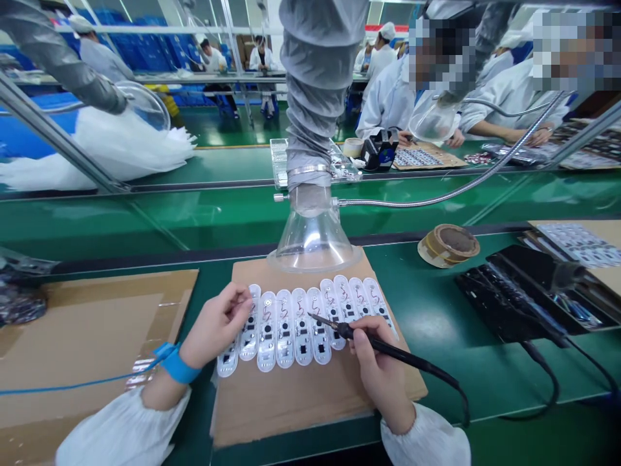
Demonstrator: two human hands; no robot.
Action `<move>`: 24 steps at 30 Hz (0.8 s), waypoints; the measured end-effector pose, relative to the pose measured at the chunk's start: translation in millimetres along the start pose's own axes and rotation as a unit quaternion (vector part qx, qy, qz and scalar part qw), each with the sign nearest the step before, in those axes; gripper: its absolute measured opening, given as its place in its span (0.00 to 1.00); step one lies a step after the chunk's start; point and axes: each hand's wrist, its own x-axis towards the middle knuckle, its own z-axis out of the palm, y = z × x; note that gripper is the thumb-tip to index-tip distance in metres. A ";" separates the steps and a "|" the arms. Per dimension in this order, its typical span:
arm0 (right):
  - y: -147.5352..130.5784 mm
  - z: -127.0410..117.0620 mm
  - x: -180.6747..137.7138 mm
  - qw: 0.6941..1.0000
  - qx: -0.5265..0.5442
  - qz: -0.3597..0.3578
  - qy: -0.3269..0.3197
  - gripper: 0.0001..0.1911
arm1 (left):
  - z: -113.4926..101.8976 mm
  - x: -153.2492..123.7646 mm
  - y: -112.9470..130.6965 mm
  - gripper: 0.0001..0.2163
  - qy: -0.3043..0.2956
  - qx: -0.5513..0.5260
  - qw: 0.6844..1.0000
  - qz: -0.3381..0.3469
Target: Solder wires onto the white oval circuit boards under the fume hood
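Note:
A row of several white oblong circuit boards (301,320) with red and white wires lies on a cardboard sheet (291,395). My right hand (378,362) is closed around a black soldering iron (388,349); its tip sits over a board near the row's middle. My left hand (216,323) has its fingers pinched together at the left end of the row, touching the boards there. Whether it holds a thin wire I cannot make out. A blue wrist strap (175,364) with a blue cord circles my left wrist.
A clear fume-extraction funnel (313,243) on a grey hose hangs just behind the boards. A tape roll (449,244) and a black tray (524,294) with tools lie to the right, another cardboard sheet (87,336) to the left. People in white coats work across the green conveyor (194,213).

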 end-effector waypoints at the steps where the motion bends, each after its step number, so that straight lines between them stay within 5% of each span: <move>1: -1.8 3.8 0.0 1.000 0.002 0.002 0.002 0.11 | 3.2 3.5 0.4 0.08 -0.012 0.005 1.000 0.013; 6: -0.6 7.3 -3.8 0.999 -0.038 -0.028 -0.013 0.07 | 14.7 7.2 -2.1 0.07 -0.002 0.034 0.996 0.085; 12: 0.4 5.1 -2.3 0.997 -0.071 -0.034 -0.017 0.08 | 16.8 4.1 -6.2 0.08 -0.064 0.038 0.983 0.170; 24: 0.7 6.1 -1.5 0.995 -0.098 -0.010 -0.028 0.13 | 18.3 5.5 -3.1 0.08 -0.075 0.053 0.981 0.170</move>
